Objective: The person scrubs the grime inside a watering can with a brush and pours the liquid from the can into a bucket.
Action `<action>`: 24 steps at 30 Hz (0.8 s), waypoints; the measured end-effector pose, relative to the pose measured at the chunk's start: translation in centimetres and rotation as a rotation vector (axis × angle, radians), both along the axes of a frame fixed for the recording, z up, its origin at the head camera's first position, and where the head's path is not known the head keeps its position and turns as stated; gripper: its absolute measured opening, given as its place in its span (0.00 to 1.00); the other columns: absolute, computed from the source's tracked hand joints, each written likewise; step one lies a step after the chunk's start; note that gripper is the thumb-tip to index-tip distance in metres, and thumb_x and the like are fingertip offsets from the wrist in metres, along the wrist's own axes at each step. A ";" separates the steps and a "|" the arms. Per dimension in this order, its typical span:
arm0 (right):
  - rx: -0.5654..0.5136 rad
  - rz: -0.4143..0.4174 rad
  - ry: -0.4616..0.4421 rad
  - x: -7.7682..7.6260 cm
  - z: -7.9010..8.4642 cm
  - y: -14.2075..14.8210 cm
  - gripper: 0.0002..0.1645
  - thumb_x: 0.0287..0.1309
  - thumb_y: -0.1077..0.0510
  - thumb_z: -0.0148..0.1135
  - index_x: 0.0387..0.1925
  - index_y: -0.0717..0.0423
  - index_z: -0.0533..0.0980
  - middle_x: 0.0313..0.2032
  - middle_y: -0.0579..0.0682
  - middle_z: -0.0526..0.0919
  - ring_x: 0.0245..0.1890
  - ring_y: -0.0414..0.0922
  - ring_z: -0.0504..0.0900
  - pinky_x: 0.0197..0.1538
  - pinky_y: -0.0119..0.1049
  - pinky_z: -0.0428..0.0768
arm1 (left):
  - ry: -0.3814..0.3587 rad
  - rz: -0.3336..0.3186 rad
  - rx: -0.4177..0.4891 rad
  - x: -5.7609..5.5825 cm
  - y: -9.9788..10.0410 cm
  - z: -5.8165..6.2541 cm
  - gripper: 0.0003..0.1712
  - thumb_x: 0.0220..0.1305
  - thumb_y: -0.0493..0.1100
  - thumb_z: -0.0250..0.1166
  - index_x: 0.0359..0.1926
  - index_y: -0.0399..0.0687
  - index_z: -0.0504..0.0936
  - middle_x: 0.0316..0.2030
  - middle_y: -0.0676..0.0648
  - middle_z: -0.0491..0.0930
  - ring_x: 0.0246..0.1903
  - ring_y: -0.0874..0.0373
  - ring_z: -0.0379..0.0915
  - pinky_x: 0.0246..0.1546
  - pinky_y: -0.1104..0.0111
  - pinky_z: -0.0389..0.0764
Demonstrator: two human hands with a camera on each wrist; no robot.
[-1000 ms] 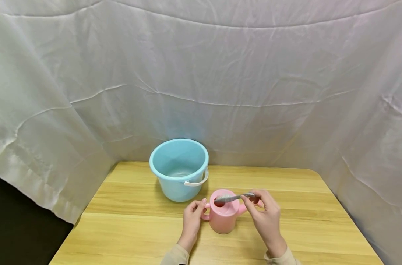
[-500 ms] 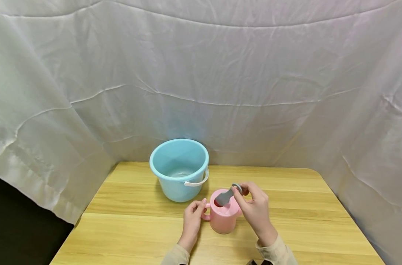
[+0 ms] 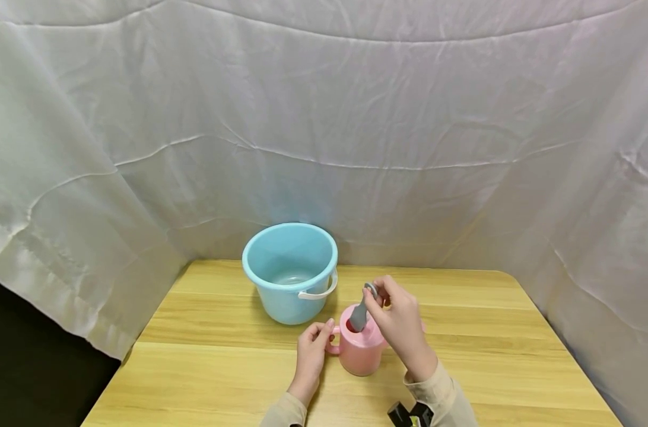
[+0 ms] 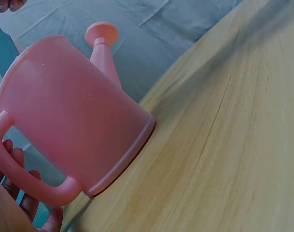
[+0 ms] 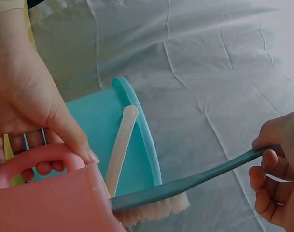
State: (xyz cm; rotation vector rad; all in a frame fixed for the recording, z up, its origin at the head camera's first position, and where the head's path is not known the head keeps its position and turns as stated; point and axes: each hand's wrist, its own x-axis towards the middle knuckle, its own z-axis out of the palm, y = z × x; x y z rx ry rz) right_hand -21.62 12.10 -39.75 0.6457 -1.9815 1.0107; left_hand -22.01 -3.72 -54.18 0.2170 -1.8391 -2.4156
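Note:
A pink watering can (image 3: 360, 357) stands upright on the wooden table, its round-ended spout (image 4: 102, 35) pointing right, away from the left hand. My left hand (image 3: 310, 359) grips the can's handle (image 4: 31, 186), thumb on top and fingers behind it. Between thumb and fingers, my right hand (image 3: 401, 320) pinches the end of a grey scrub brush (image 5: 185, 182) with white bristles (image 5: 156, 209). The brush slants down, handle end up, with its head right at the can's top opening. Something red shows inside that opening.
Behind the can, slightly left, stands a light blue bucket (image 3: 288, 305) with a white handle (image 3: 317, 293). Grey-white cloth (image 3: 409, 118) hangs around the back and sides of the table (image 3: 212, 379).
My right hand has moved left and farther back, raising the brush handle. The brush has turned from nearly flat to steep, its bristles facing away in the head view. My left hand keeps its place.

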 end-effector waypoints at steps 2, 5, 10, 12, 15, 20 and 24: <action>0.005 -0.007 -0.007 -0.1 0.2 -0.2 0.13 0.46 0.71 0.68 0.25 0.55 0.73 0.17 0.43 0.70 0.20 0.33 0.67 0.22 0.18 0.65 | -0.002 -0.001 0.001 0.0 0.0 0.0 0.23 0.63 0.51 0.66 0.35 0.30 0.78 0.27 0.49 0.72 0.20 0.58 0.71 0.28 0.62 0.88; 0.019 -0.025 -0.005 -0.2 0.3 -0.6 0.14 0.44 0.72 0.69 0.25 0.57 0.72 0.16 0.44 0.69 0.19 0.33 0.66 0.20 0.17 0.64 | 0.000 0.000 0.004 0.0 0.0 0.1 0.23 0.63 0.51 0.66 0.35 0.30 0.78 0.27 0.50 0.72 0.19 0.58 0.71 0.27 0.63 0.87; 0.030 -0.045 -0.042 -0.1 0.7 -1.2 0.15 0.45 0.71 0.69 0.25 0.56 0.71 0.16 0.44 0.69 0.18 0.32 0.66 0.19 0.17 0.64 | 0.007 0.000 0.002 0.0 0.0 0.1 0.23 0.63 0.51 0.66 0.35 0.30 0.78 0.26 0.50 0.72 0.18 0.57 0.72 0.27 0.63 0.87; 0.031 -0.048 -0.055 -0.1 0.8 -1.4 0.15 0.45 0.71 0.69 0.25 0.56 0.70 0.16 0.43 0.68 0.18 0.32 0.66 0.19 0.17 0.64 | 0.008 -0.002 -0.002 0.0 0.0 0.1 0.23 0.63 0.51 0.66 0.35 0.30 0.78 0.26 0.49 0.72 0.19 0.57 0.72 0.28 0.63 0.87; 0.033 -0.055 -0.066 0.0 0.8 -1.6 0.15 0.45 0.71 0.69 0.25 0.56 0.70 0.16 0.43 0.68 0.18 0.32 0.65 0.19 0.18 0.64 | 0.006 -0.005 -0.006 0.1 0.0 0.2 0.23 0.63 0.51 0.66 0.35 0.30 0.78 0.27 0.49 0.72 0.19 0.58 0.71 0.28 0.63 0.88; 0.059 -0.082 -0.094 0.0 0.8 -1.9 0.14 0.47 0.70 0.69 0.25 0.55 0.71 0.16 0.43 0.69 0.18 0.31 0.63 0.18 0.19 0.64 | 0.009 -0.005 -0.007 0.0 -0.1 0.2 0.23 0.63 0.51 0.66 0.35 0.30 0.78 0.27 0.49 0.72 0.19 0.58 0.71 0.28 0.63 0.87; 0.095 -0.113 -0.145 0.0 0.5 -1.9 0.14 0.47 0.68 0.69 0.25 0.54 0.70 0.16 0.41 0.68 0.17 0.31 0.62 0.18 0.21 0.64 | 0.011 -0.005 -0.006 0.0 -0.1 0.1 0.23 0.64 0.51 0.66 0.35 0.29 0.78 0.27 0.49 0.72 0.19 0.58 0.71 0.28 0.64 0.87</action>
